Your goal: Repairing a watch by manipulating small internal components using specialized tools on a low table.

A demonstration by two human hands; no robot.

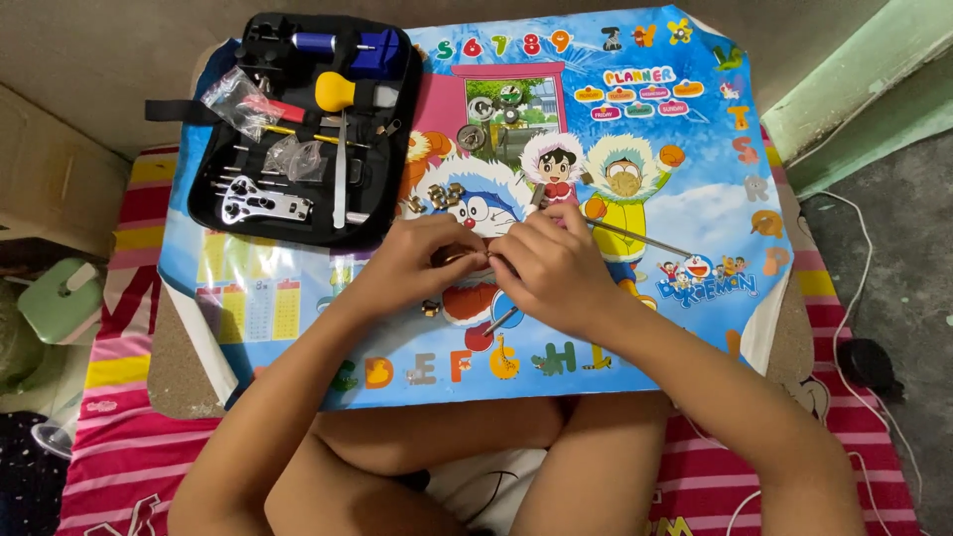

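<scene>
Left hand (pixel 422 260) and right hand (pixel 556 270) pinch a small metal part (pixel 459 258), mostly hidden by fingers, above the desk (pixel 695 199).

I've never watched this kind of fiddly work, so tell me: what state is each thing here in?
Tool case: unzipped, lying open.
Small metal part: pinched between both hands.
Left hand: fingers closed on the part.
Right hand: fingers closed, gripping a thin tool.
Thin tool: held, tilted.
Metal rod: lying flat on the mat.
</scene>
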